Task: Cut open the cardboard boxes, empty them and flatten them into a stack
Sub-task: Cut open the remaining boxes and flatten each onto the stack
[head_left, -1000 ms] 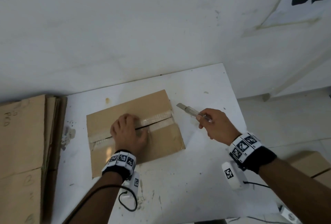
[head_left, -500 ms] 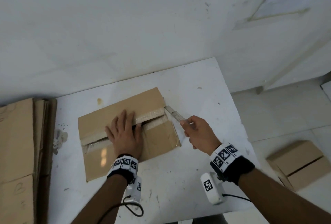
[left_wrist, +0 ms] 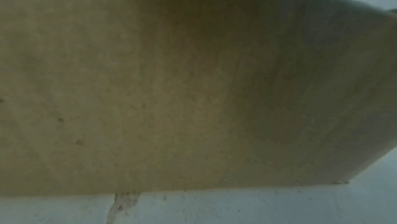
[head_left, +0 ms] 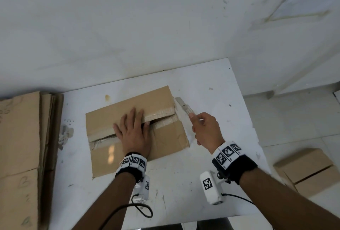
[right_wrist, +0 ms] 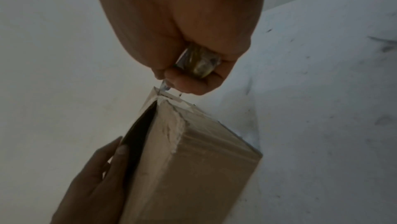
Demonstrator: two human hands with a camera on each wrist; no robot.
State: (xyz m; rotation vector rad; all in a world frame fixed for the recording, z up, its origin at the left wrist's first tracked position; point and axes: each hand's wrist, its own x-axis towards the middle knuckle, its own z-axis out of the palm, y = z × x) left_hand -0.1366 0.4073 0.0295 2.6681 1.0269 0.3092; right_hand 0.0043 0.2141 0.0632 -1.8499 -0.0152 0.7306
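Note:
A brown cardboard box (head_left: 161, 137) lies on the white table (head_left: 211, 183), its taped top seam split open along the right half. My left hand (head_left: 133, 131) lies flat on the box top with straight fingers across the seam; the left wrist view shows only blurred cardboard (left_wrist: 171, 83). My right hand (head_left: 205, 130) grips a silver utility knife (head_left: 184, 107), whose tip is at the box's right end by the seam. In the right wrist view the knife (right_wrist: 198, 64) sits in my fist above the taped box corner (right_wrist: 193, 159), and the left hand's fingers (right_wrist: 103, 168) lie beside the open slit.
A stack of flattened cardboard (head_left: 24, 156) lies at the left of the table. Another closed box (head_left: 309, 170) sits on the floor at the right. A white wall (head_left: 147, 27) stands close behind the table.
My right hand has brought the knife leftward from open table to the box's right end. My left hand's fingers went from curled to flat on the box top.

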